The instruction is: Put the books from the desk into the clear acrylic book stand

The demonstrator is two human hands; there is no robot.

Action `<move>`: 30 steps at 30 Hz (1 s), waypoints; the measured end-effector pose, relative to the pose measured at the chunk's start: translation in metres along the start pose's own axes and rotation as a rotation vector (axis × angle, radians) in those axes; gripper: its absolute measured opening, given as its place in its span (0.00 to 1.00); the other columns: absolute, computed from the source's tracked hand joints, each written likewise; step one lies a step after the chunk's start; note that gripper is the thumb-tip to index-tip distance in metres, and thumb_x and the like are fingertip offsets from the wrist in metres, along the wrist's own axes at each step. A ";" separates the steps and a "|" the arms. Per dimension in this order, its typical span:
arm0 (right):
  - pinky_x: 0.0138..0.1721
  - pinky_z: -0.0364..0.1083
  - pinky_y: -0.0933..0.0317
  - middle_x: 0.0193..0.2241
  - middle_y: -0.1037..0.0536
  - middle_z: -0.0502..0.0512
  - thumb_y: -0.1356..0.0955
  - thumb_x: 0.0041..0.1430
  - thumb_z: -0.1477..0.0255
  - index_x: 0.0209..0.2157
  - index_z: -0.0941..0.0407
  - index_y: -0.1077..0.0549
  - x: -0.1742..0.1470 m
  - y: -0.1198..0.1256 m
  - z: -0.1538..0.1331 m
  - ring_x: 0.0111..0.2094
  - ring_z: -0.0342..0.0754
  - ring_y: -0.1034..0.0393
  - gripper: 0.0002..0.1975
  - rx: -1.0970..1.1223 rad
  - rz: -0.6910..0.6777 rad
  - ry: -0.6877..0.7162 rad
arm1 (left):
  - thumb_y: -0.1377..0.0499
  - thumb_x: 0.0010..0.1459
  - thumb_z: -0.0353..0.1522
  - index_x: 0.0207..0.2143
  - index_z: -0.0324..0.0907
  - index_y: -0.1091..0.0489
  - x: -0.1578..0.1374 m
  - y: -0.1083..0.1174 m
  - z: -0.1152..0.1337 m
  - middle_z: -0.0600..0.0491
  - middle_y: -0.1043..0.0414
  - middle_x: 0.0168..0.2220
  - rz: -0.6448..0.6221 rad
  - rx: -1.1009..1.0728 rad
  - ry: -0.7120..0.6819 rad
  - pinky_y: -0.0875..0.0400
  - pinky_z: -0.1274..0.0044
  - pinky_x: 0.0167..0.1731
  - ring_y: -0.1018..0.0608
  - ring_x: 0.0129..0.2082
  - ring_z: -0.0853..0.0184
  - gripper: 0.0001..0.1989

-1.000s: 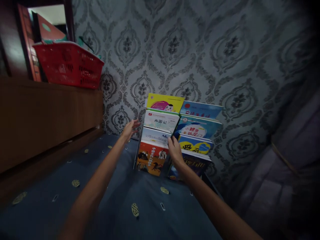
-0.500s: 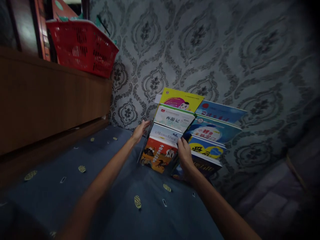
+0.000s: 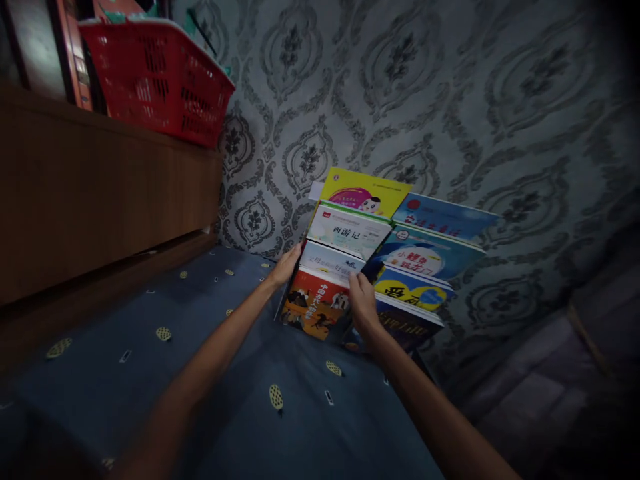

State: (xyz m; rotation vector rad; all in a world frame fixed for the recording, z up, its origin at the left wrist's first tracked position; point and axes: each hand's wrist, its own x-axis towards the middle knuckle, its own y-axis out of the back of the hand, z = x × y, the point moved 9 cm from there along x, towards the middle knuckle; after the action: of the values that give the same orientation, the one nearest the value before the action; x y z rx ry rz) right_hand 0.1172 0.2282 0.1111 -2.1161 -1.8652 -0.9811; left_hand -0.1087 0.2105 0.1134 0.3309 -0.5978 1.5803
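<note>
Two columns of books stand in stepped tiers, leaning back towards the wall. The left column has a yellow book [image 3: 367, 190], a white book [image 3: 345, 230], a pale blue book [image 3: 327, 260] and a red-orange book [image 3: 313, 303]. My left hand [image 3: 286, 265] lies along that column's left edge, fingers stretched and fingertips touching it. In the gap between columns, my right hand [image 3: 363, 300] has its fingers together and bent at the right edge of the pale blue book. The right column holds blue books, including a teal-blue book [image 3: 420, 253], a blue-and-yellow book [image 3: 413, 291] and a dark book [image 3: 405, 323].
A blue cloth with pineapple prints [image 3: 225, 373] lies under the books. Patterned wallpaper [image 3: 400, 87] rises behind them. On the left, a red basket [image 3: 155, 80] sits on a wooden ledge [image 3: 110, 193]. Pale fabric [image 3: 540, 387] is dim at the right.
My left hand has come closer and now touches the left column's edge. My right hand has shifted slightly left and up, onto the pale blue book's edge. The view has tilted slightly.
</note>
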 end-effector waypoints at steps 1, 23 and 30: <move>0.49 0.53 0.37 0.41 0.19 0.59 0.40 0.58 0.51 0.43 0.56 0.24 0.000 0.000 -0.001 0.44 0.57 0.29 0.26 -0.004 -0.002 -0.002 | 0.49 0.64 0.54 0.60 0.45 0.30 -0.001 -0.001 0.002 0.53 0.33 0.64 -0.002 0.005 -0.010 0.45 0.66 0.67 0.37 0.67 0.56 0.32; 0.48 0.55 0.34 0.44 0.19 0.63 0.41 0.58 0.52 0.50 0.57 0.24 -0.019 -0.009 -0.006 0.45 0.58 0.25 0.30 -0.045 -0.032 0.016 | 0.47 0.63 0.53 0.61 0.43 0.32 -0.015 -0.004 0.009 0.53 0.36 0.65 0.011 0.114 -0.057 0.49 0.69 0.69 0.41 0.69 0.56 0.33; 0.53 0.55 0.36 0.50 0.21 0.62 0.40 0.59 0.54 0.52 0.56 0.26 -0.019 -0.008 0.000 0.50 0.57 0.26 0.28 0.031 -0.045 -0.031 | 0.48 0.63 0.55 0.63 0.45 0.34 -0.015 -0.001 0.003 0.52 0.41 0.68 0.010 0.071 0.005 0.48 0.67 0.68 0.42 0.70 0.55 0.34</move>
State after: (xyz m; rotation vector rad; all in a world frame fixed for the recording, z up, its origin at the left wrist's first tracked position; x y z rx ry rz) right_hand 0.1096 0.2140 0.0984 -2.0929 -1.9373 -0.9272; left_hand -0.1066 0.1963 0.1079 0.3775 -0.5418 1.6141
